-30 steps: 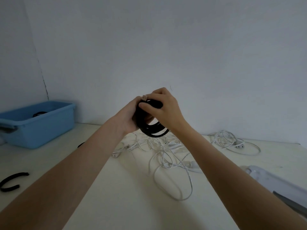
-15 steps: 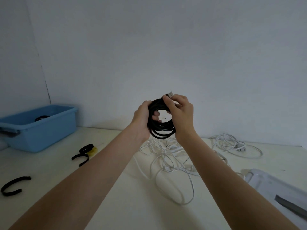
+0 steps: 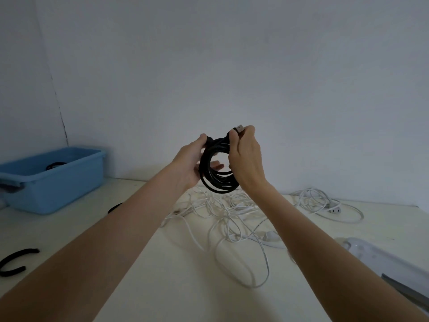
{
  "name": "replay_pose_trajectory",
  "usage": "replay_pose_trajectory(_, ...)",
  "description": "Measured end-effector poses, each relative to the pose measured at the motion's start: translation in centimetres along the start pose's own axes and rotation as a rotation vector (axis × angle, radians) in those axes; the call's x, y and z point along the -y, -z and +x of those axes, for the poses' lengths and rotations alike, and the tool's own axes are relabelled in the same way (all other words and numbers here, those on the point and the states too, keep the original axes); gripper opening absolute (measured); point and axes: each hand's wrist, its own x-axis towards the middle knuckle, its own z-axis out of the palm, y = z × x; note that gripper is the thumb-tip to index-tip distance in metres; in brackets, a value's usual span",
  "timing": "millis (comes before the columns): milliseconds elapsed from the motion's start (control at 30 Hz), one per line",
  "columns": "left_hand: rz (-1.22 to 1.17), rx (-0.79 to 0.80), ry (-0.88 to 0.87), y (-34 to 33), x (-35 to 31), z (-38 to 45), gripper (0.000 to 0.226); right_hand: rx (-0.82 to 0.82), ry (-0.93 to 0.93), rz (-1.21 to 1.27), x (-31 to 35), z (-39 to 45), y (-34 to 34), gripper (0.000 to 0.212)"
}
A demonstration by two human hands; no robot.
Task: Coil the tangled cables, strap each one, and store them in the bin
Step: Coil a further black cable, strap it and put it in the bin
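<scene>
Both hands are raised above the bench (image 3: pixel 190 287) with a black cable coil (image 3: pixel 217 169) held upright between them. The left hand (image 3: pixel 189 165) curls round the coil's left side, thumb on top and fingertips showing through the open middle, which looks meant to keep the loops stacked and stop them springing apart. The right hand (image 3: pixel 246 162) closes round the right side and pinches the metal-tipped plug end (image 3: pixel 240 129) against the top of the coil, probably so the loose tail stays tucked until a strap goes on. The coil hangs clear of the bench, directly over a tangle of white cables (image 3: pixel 222 212) that is not yet sorted; a second, looser white cable (image 3: pixel 325 203) with a two-pin plug lies well apart to the right. A black strap (image 3: pixel 16 260) lies open in a C shape near the left edge, within reach for binding, and another dark piece (image 3: pixel 115 207) peeks out beside the left forearm, too hidden to identify. The blue bin (image 3: pixel 53 180) stands far left against the wall; something dark shows inside it, but its rim hides most of it, so I cannot tell whether it is a finished coil. A white object (image 3: pixel 383 263) at lower right is cut off by the frame and unclear.
</scene>
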Motion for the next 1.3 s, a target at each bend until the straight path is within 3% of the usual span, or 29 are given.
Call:
replay_pose_trajectory(367, -0.522, -0.090, -0.042, -0.8, -0.5, -0.1, 0.040, -0.064, 0.052, -0.014, 0.7, 0.6, -0.3, 0.021)
replay_pose_trajectory(500, -0.122, 0.011, 0.043, -0.5, -0.6, -0.8, 0.037, -0.072, 0.041, -0.100, -0.8, 0.8, 0.3, 0.020)
replay_pose_trajectory(667, 0.155, 0.112, -0.150, -0.2, 0.8, -1.5, 0.030, -0.035, 0.056, -0.093, -1.0, 0.4, -0.7, 0.021)
replay_pose_trajectory(767, 0.148, 0.111, -0.174, 1.8, 2.1, -2.2, 0.041, 0.046, 0.007, 0.037, -1.4, -0.5, -1.8, 0.020)
replay_pose_trajectory(900, 0.117, 0.152, -0.083, 4.7, 3.0, -3.0, 0.024, 0.193, -0.146, 0.217, -1.8, -2.0, -3.5, 0.008)
replay_pose_trajectory(1067, -0.087, 0.130, -0.037, 7.9, 1.9, -3.2, 0.008, 0.344, -0.061, 0.232, -0.1, -2.4, -6.6, 0.013)
replay_pose_trajectory(1200, 0.012, 0.097, -0.051, 10.6, 0.1, -3.9, 0.010, 0.446, -0.096, 0.393, 0.9, -3.5, -9.1, 0.022)
replay_pose_trajectory(1300, 0.019, 0.033, -0.039, 12.4, -1.0, -4.4, 0.016, 0.433, -0.098, 0.423, 2.1, -4.3, -11.3, 0.023)
